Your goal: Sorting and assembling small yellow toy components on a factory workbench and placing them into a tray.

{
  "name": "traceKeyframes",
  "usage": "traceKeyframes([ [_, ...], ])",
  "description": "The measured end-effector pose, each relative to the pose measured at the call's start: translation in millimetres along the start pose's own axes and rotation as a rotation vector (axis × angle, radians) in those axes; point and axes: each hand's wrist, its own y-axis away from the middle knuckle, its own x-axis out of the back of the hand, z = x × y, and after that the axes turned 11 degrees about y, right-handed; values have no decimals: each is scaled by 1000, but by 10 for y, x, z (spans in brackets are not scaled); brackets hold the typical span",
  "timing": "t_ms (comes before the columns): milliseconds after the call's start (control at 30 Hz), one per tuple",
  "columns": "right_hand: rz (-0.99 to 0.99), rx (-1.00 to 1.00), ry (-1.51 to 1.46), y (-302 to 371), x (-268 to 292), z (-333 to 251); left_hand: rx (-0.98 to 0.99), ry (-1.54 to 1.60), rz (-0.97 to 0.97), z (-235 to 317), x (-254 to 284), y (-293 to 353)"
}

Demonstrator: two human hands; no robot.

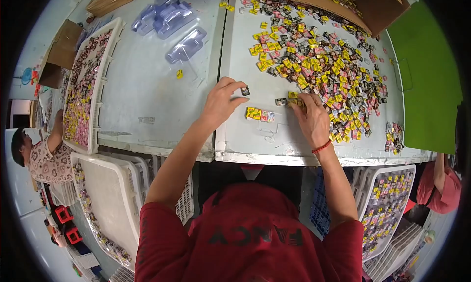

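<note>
My left hand has its thumb and index finger curled around a small black box, which sits at the index fingertip. My right hand is bent over the table, its fingertips closed on a small yellow box at the pile's edge. Just left of those fingertips lies another black box. Between my hands and a little nearer, a short row of yellow and pink-white boxes lies side by side. A loose pile of yellow, black and pink boxes spreads beyond my right hand.
A cardboard carton spills boxes at the back. Clear plastic trays and a stray yellow box lie left of the table seam. Filled crates stand left; another crate stands lower right. Other people are at both sides.
</note>
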Motion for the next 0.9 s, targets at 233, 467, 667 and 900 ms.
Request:
traceKeyframes([
  [233,94,71,173,-40,-155,-37,-330,-185,-24,-221,-112,-126],
  [467,148,75,230,-56,-150,-31,-369,-186,155,-221,-210,-118],
  [667,12,-21,43,28,-26,148,-280,-143,80,-244,-68,-12],
  [900,125,-55,-23,220,-20,179,-312,-216,142,-226,-30,105],
])
